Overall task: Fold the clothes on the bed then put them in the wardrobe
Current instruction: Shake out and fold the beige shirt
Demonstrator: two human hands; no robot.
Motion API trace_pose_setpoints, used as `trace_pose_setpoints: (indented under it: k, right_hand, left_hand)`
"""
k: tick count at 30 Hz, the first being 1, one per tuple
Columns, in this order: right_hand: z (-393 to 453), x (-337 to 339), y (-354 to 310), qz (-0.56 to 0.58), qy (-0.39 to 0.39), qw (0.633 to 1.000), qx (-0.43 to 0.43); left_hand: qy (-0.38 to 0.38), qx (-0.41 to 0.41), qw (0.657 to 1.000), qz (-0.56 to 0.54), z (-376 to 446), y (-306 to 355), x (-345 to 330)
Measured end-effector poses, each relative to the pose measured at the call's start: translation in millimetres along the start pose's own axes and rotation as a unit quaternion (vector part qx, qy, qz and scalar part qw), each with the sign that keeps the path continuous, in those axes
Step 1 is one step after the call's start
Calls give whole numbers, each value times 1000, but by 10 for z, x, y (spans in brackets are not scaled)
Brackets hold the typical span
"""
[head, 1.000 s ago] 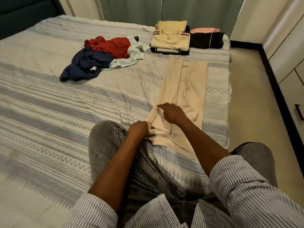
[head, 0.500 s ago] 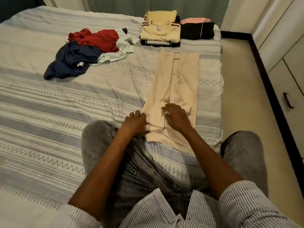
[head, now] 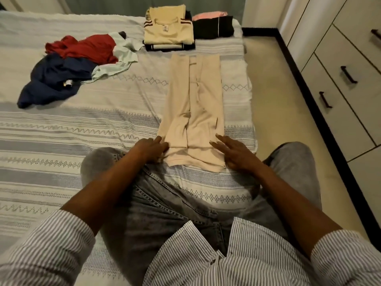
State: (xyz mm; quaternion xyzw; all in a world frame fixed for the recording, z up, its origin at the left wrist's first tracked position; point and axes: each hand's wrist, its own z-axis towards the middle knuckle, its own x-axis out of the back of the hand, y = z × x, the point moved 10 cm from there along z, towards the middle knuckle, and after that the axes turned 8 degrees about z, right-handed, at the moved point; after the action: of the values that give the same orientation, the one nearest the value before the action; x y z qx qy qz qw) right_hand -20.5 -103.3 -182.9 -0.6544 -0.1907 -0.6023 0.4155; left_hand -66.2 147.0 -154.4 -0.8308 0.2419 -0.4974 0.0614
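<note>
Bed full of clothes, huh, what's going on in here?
A person kneeling at the bed is folding laundry. A beige garment lies flat in a long strip, with the left hand at its near left edge and the right hand at its near right corner, fingers straight, no grip on the cloth. Two folded stacks, a cream one and a black one, sit at the far end. A heap of red, navy and pale green clothes waits unfolded. Nothing is being carried to the wardrobe yet.

Beige garment (head: pixel 194 112) flat on bed (head: pixel 82 129)
</note>
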Motion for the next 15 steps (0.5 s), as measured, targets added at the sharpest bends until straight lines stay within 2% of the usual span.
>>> trace_pose_setpoints:
  k: [2, 4, 7, 9, 10, 12, 13, 15]
  right_hand:
    - [23, -29, -155, -41, -22, 999, 19]
    - [46, -15, -278, -49, -13, 998, 49]
    - [60, 215, -264, 96, 44, 994, 15]
    - [44, 487, -142, 213, 119, 969, -40]
    - [-42, 660, -40, 251, 152, 953, -73]
    - [-172, 774, 178, 320, 189, 918, -138]
    - [-279, 881, 311, 343, 204, 903, -158]
    - [-459, 933, 493, 370, 226, 882, -183]
  left_hand:
    - [18, -3, 1000, 6, 2, 9, 60]
    - [31, -2, 1000, -7, 8, -8, 107]
    - [34, -10, 996, -80, -23, -88, 143]
    - [85, -28, 984, -151, -81, -138, 222]
    - [131, -46, 972, -188, -164, -85, 378]
    - [206, -85, 924, -311, -336, -7, 601]
    - [226, -96, 900, -361, -421, 70, 783]
    - [220, -98, 871, -429, -509, 217, 898]
